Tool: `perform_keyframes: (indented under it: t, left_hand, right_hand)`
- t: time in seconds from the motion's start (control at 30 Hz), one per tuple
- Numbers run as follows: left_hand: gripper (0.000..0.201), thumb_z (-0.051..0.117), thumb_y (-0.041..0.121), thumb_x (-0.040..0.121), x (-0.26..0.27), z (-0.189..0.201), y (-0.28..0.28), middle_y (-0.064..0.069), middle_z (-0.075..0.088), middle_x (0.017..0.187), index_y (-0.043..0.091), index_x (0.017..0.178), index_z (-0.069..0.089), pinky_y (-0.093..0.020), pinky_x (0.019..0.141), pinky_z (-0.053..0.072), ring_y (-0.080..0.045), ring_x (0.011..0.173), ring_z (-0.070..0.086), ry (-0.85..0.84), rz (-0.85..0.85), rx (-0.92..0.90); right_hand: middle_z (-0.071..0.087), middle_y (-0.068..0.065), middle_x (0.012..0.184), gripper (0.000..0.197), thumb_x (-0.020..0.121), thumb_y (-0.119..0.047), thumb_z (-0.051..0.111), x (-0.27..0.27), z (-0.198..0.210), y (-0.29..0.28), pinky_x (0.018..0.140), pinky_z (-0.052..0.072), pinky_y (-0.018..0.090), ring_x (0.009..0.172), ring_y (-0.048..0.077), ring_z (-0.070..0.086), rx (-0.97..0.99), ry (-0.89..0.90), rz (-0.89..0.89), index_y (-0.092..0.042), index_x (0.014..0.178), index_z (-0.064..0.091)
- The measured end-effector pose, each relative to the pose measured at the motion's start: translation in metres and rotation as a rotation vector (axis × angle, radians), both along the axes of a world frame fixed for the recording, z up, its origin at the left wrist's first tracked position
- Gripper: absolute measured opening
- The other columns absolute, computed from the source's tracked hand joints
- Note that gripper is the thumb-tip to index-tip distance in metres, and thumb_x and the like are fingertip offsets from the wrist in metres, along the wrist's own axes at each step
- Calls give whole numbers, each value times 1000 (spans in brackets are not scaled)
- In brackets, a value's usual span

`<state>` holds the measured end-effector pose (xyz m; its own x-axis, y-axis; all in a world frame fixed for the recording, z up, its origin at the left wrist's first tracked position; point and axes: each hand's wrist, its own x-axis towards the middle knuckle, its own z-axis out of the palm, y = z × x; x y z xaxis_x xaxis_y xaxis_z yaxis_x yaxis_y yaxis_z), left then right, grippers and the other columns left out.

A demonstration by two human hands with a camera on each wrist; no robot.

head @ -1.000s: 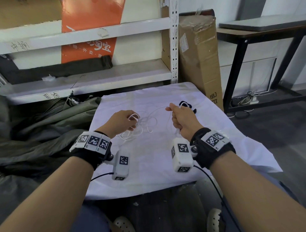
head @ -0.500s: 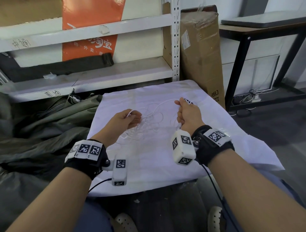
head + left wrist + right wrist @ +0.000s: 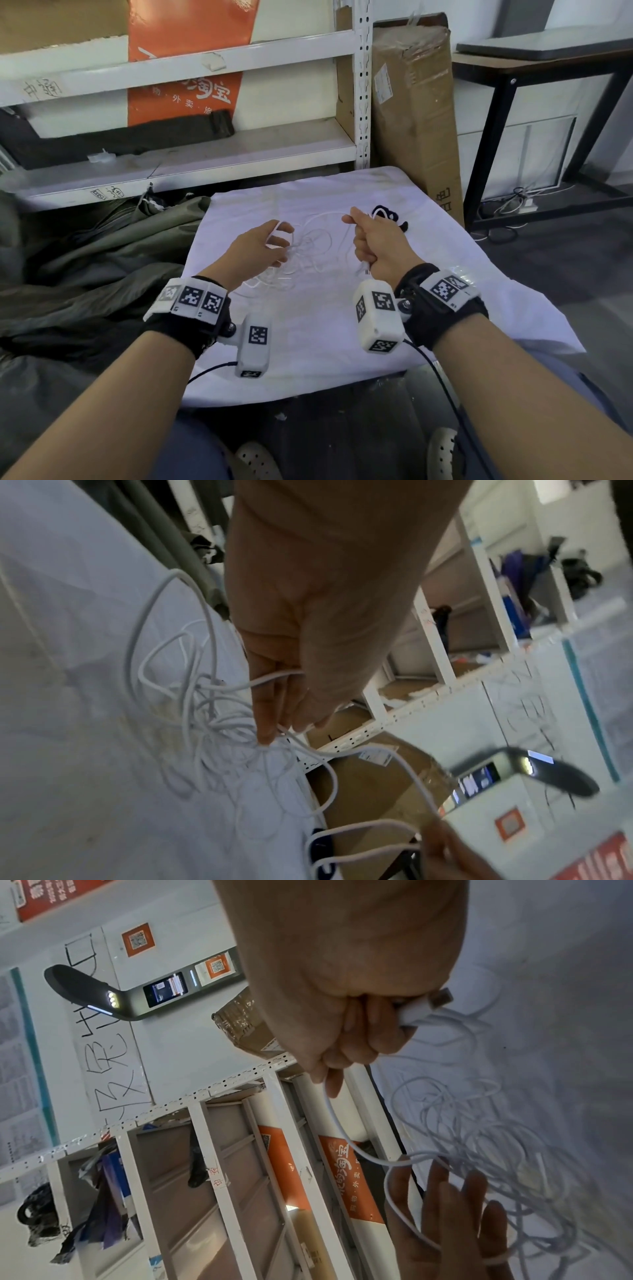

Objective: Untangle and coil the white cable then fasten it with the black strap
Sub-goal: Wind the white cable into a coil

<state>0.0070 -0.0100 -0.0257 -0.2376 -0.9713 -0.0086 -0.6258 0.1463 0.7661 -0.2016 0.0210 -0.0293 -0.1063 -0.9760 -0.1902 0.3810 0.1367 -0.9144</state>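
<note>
Between the thumb and curled fingers of the right hand (image 3: 380, 240), right of centre in the head view, a run of the white cable (image 3: 313, 255) is pinched, its plug end poking out below the fist. Left of centre, the left hand (image 3: 255, 251) has its fingers (image 3: 279, 240) spread, with a loop threaded around them. Most of the cable lies in a loose tangle on the white cloth (image 3: 342, 329) between both hands; the black strap (image 3: 387, 214) sits just beyond the right hand. Pulling the hands apart now would likely cinch the crossings into a knot.
</note>
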Motion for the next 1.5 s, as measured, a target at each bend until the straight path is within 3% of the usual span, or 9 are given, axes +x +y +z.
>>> perform_keyframes:
  t: [0.13,0.3,0.5,0.67,0.9,1.03,1.23,1.4,1.5]
  left_hand:
    - [36,61,15,86,-3,0,0,7,68,85,32,118,56,-23,72,52,-16,73,66,-229,-21,-149]
    - [32,66,32,86,-7,3,3,11,64,86,40,116,56,-17,63,44,-7,67,58,-185,-52,-105]
    - [15,62,17,89,-6,-2,3,16,64,67,26,91,73,-17,55,38,4,50,51,-19,-7,-1]
    - [18,46,16,99,-6,3,8,7,65,108,14,106,62,-18,50,37,-3,61,65,-18,-91,130]
    - [29,50,28,98,-13,13,9,-2,64,118,10,116,64,-21,75,54,-12,77,66,376,-25,240]
    - [38,32,19,100,-25,28,12,-16,66,111,0,95,65,-31,81,52,-23,83,64,526,91,252]
    - [36,33,11,96,-32,48,19,-17,61,110,-11,108,58,-42,77,59,-40,86,70,469,102,344]
    - [33,43,7,99,-33,45,15,-9,51,131,4,131,50,-26,67,60,-21,78,73,313,24,196]
    - [46,60,12,90,-39,39,14,-3,52,135,10,134,49,-19,69,57,-15,76,72,-5,-83,47]
  right_hand:
    - [28,-8,43,24,100,-26,47,-2,1,1,31,18,16,31,5,20,2,-52,-68,-9,88,60]
    - [28,-7,46,26,100,-26,46,-7,-3,1,31,18,17,29,5,22,20,-65,-148,-10,85,59]
    - [28,-9,41,26,100,-27,46,-6,-5,-2,31,17,17,29,5,21,24,-90,-160,-11,85,59]
    - [27,-8,44,26,100,-27,45,-6,-5,0,32,17,17,30,5,21,30,-76,-150,-11,86,60]
    - [28,-7,44,25,99,-28,48,-3,-3,5,35,17,18,33,6,20,10,58,-97,-11,88,62]
    - [28,-4,49,24,98,-30,49,5,-1,6,37,20,17,37,6,22,-56,229,-32,-12,87,61]
    - [34,-1,57,30,99,-31,47,10,2,-2,45,26,20,47,10,29,-98,463,-70,-18,75,60]
    - [39,-2,60,32,99,-29,46,4,-2,-7,51,26,21,53,9,34,-77,470,-151,-19,71,57]
    - [34,0,58,33,100,-30,44,8,-3,-4,44,24,21,47,12,29,-28,558,14,-17,73,57]
